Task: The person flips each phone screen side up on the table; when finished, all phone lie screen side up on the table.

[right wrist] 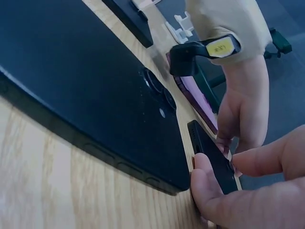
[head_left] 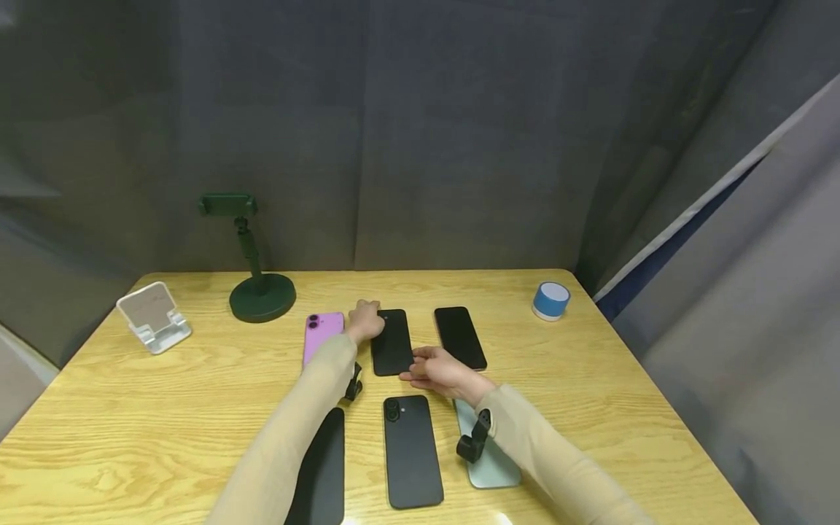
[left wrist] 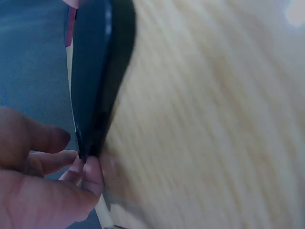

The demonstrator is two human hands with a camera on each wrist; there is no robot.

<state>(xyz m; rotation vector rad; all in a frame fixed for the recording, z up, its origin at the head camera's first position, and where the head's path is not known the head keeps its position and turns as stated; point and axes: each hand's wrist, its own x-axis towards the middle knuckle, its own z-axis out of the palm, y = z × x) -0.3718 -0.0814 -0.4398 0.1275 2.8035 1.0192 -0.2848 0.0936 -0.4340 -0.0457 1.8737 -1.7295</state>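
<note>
A black smartphone [head_left: 392,343] is at the back middle of the table, with both hands at it. My left hand [head_left: 364,321] holds it at its far left corner; in the left wrist view the fingertips [left wrist: 93,175] meet one end of the phone. From the near right side, my right hand [head_left: 441,372] pinches its lower corner, the thumb [right wrist: 205,179] lying along the edge in the right wrist view. A purple phone [head_left: 319,337], back side up, lies left of the left hand. Behind the right hand lies another black phone [head_left: 461,337].
Closer to me are a dark phone with two lenses [head_left: 413,459], a pale green phone [head_left: 488,467] under the right forearm and a dark flat device [head_left: 321,474] beside the left sleeve. Farther off stand a white stand [head_left: 157,321], a green phone holder [head_left: 262,297] and a blue-and-white roll [head_left: 551,300].
</note>
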